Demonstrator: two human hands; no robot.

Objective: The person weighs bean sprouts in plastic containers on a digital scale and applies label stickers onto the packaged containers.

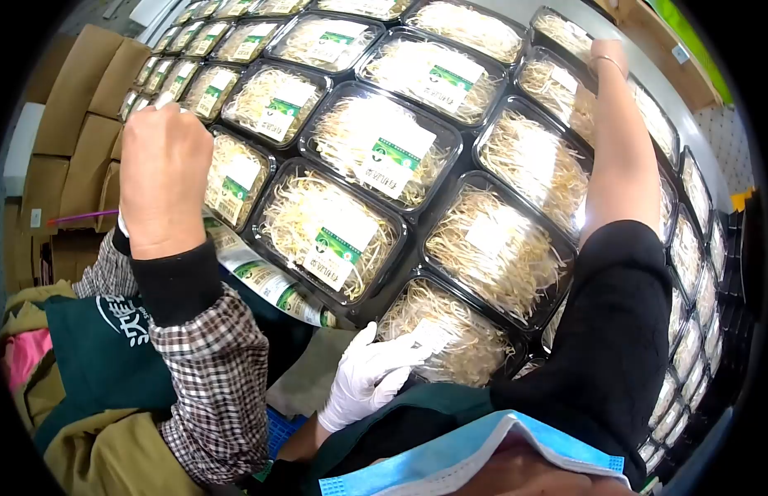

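Observation:
My left hand (367, 376), in a white glove, lies at the corner of a black tray of bean sprouts (450, 364) near the table's front edge. Its fingers are stretched out and touch the tray's clear cover, close to a white label (433, 336). My right arm reaches to the far right of the rows. The bare right hand (607, 56), with a bracelet at the wrist, is above the trays beside a far tray of bean sprouts (563, 31); its fingers are hidden. Ahead of my left hand sits a tray with a green-and-white label (338, 248).
At left is a co-worker in a plaid sleeve (210, 372), a bare fist (165, 165) raised over the trays. A printed label strip (272, 285) hangs along the table edge. Cardboard boxes (86, 124) stand at left. Rows of packed trays (686, 248) continue at right.

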